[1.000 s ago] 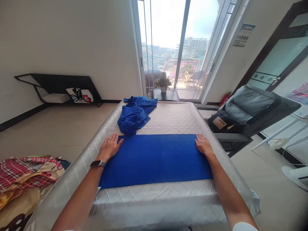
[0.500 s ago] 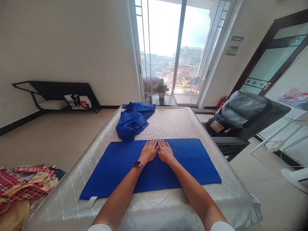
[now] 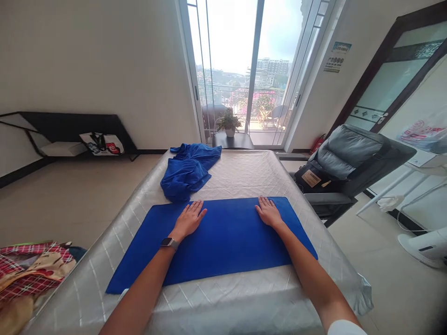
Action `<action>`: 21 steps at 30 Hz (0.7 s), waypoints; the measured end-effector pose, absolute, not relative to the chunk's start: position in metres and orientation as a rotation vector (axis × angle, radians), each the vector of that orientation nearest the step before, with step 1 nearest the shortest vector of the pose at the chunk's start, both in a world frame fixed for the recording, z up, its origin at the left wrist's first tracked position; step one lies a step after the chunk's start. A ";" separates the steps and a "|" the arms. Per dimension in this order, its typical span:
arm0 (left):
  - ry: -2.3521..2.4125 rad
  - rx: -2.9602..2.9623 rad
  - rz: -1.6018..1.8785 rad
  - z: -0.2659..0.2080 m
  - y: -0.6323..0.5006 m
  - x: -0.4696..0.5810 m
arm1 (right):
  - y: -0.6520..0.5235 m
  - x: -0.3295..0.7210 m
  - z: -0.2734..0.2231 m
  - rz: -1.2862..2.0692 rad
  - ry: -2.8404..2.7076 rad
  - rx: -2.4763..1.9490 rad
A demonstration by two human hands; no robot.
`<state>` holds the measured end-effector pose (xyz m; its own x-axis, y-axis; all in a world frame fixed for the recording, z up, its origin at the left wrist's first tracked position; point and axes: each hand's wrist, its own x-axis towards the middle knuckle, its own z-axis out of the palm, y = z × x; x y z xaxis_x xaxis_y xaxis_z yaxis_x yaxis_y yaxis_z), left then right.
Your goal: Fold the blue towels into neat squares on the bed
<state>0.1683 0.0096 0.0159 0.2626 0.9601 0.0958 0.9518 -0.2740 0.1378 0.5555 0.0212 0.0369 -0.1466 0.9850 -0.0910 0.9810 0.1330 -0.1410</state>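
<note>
A blue towel (image 3: 230, 237) lies flat across the table, its long side running left to right. My left hand (image 3: 189, 218) rests palm down on its left half near the far edge, fingers stretched out, a watch on the wrist. On the right half, close to the far edge, my right hand (image 3: 268, 212) is also flat with fingers extended. Neither hand grips the cloth. A second blue cloth (image 3: 188, 172) sits crumpled just beyond the towel on the left. My left forearm covers part of the towel's near left portion and most of a white tag there.
A silvery quilted cover (image 3: 244, 174) spreads over the table. Plaid fabric (image 3: 31, 270) is heaped at the lower left. A grey armchair (image 3: 349, 163) with a black bag stands to the right. Past the far edge, a potted plant (image 3: 229, 123) sits on a chair by the glass door.
My hands, side by side at the towel's middle before, have slid apart along its far edge, left hand leftward and right hand rightward. The view has shifted slightly.
</note>
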 end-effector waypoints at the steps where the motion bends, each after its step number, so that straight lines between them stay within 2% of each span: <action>1: 1.877 2.445 0.232 0.014 0.008 0.151 | 0.021 0.580 0.036 0.232 -2.306 -2.110; 5: 2.014 2.358 0.216 0.005 0.001 0.083 | 0.020 0.653 0.026 0.159 -2.163 -2.280; 10: 2.292 2.155 0.297 -0.001 -0.003 0.026 | 0.023 0.670 0.014 0.147 -2.160 -2.291; 21: 2.347 2.081 0.348 -0.006 -0.003 0.017 | 0.026 0.671 0.009 0.107 -2.182 -2.295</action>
